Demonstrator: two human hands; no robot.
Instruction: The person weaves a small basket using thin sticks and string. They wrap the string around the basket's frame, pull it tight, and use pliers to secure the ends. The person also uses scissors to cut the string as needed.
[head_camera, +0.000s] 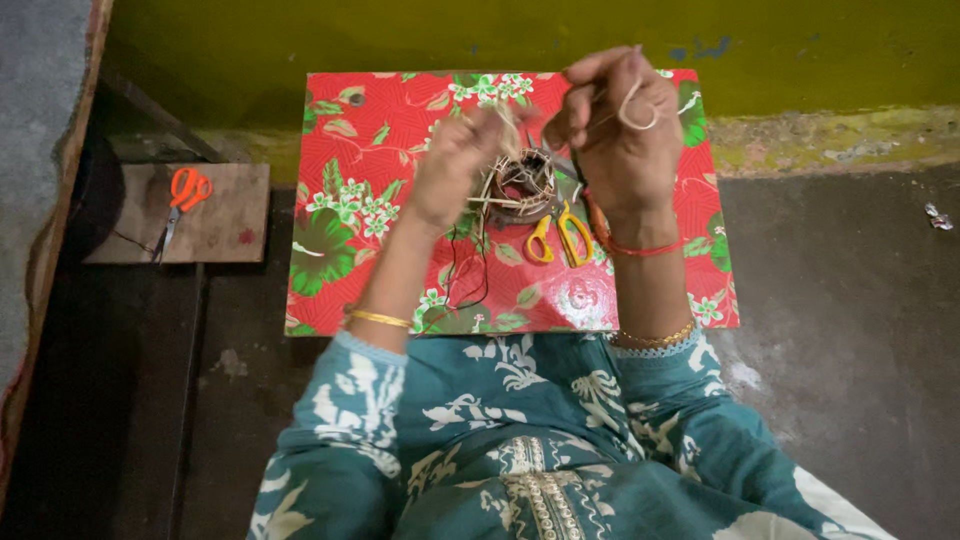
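We see first the dark floor and the yellow-green wall behind it, and against that wall a low table with a red flowered cover. To its left lies a small wooden board carrying orange-handled scissors, well apart from the hands.

Closer in, our teal printed sleeves reach over the table's near edge, a gold bangle at each wrist and a red thread around the right wrist.

Near the middle of the table sits a small round wound coil — dark, with pale strips sticking out around it. Just beside it, on its near side, lie yellow-handled scissors, and thin dark wires trail from the coil toward us.

The left hand rests at the coil's left edge, fingers closed together on some of the pale strips; motion blur hides the exact grip. The right hand is raised above and to the right of the coil, fingers pinched on a pale cord — it loops over the back of the fingers.
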